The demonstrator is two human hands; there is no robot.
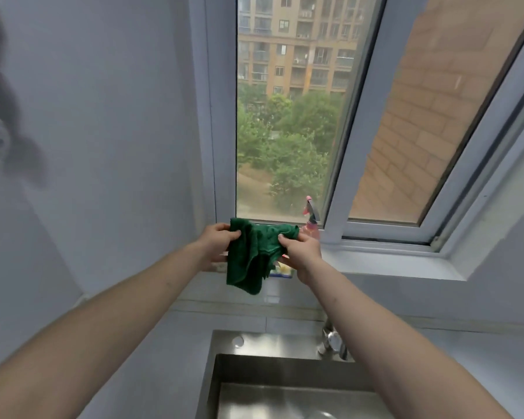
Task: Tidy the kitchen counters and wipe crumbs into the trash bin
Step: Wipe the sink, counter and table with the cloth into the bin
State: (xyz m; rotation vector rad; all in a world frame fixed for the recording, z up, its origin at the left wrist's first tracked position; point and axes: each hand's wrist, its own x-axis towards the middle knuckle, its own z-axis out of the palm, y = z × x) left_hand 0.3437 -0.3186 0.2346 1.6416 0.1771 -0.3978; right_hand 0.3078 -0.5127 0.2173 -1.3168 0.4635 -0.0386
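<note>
A dark green cloth [251, 257] hangs in front of the window sill, held up between both hands. My left hand [215, 244] pinches its upper left corner. My right hand [301, 252] grips its upper right edge, thumb on top. The cloth's lower part droops loose over the back wall tiles, above the sink.
A pink spray bottle [310, 220] stands on the window sill [390, 261] just behind my right hand. A steel sink [224, 373] with a tap [332, 340] lies below. A small colourful item [282, 272] sits under the cloth. The grey counter [164, 343] runs left of the sink.
</note>
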